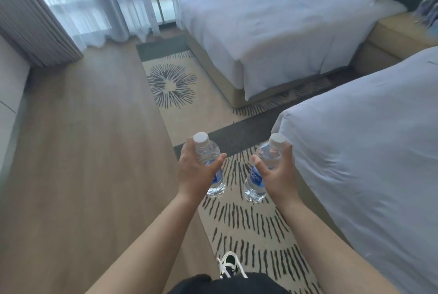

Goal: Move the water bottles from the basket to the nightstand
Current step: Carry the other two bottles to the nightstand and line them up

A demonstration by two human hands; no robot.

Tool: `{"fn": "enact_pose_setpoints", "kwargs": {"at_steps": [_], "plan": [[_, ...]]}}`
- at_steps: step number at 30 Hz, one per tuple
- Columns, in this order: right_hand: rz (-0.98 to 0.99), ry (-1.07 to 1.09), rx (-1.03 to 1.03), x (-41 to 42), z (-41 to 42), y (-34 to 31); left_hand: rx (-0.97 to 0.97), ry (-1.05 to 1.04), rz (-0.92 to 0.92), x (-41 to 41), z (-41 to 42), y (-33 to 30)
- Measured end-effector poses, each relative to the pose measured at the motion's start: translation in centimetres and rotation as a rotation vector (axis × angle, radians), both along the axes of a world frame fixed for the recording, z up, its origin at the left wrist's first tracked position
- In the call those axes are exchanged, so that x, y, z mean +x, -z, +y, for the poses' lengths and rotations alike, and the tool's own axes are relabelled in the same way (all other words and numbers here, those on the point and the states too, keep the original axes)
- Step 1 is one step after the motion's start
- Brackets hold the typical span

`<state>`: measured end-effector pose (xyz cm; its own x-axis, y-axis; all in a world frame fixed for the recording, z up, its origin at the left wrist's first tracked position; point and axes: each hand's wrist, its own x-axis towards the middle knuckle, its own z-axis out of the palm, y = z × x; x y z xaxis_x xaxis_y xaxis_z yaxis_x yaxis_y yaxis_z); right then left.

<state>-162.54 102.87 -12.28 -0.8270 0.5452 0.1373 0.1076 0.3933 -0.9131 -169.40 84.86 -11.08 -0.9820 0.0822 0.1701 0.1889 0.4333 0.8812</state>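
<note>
Each hand, left hand (198, 170) and right hand (276, 171), has its fingers clamped on a clear plastic blue-labelled water bottle (209, 163), the other bottle (262, 170) alongside; the carry looks midway, the beige wooden nightstand (398, 32) well ahead between the white beds, blurred bottles (427, 10) apparently standing there; the basket is out of view.

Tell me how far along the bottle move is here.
Done: blurred bottles on the nightstand at far right. In hand: the left hand holds one bottle, the right hand another, carried between the beds. Left: setting these down. The basket is not visible.
</note>
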Motion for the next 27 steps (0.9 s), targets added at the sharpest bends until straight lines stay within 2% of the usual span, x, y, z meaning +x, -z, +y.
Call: {"fn": "enact_pose_setpoints", "kwargs": {"at_steps": [13,21,27], "plan": [[-0.003,0.192,0.035,-22.9,14.7,3.2,0.061,0.152,-0.127,-26.3,15.8,1.8],[0.011,0.331,0.009,-41.9,24.5,2.4,-0.005,0.326,-0.102,-48.0,26.5,1.1],[0.0,0.477,-0.011,-51.7,32.3,0.7,-0.064,0.419,-0.063,-59.3,35.9,0.5]]}}
